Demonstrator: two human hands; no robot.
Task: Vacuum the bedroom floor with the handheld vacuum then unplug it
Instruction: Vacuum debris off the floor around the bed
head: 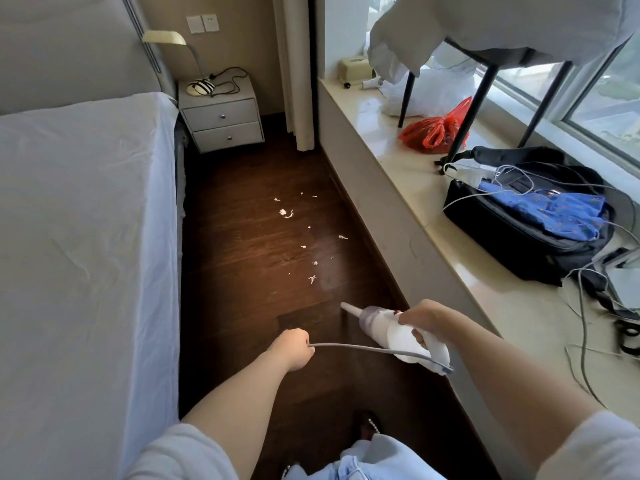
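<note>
L hand (293, 348) fisted on cord (363, 348); R hand (427, 322) holds vacuum (391, 332), both arms outstretched.

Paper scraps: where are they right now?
Head view: the paper scraps lie scattered mid-floor, nearer the window ledge than the bed, just ahead of the vacuum nozzle.
</note>
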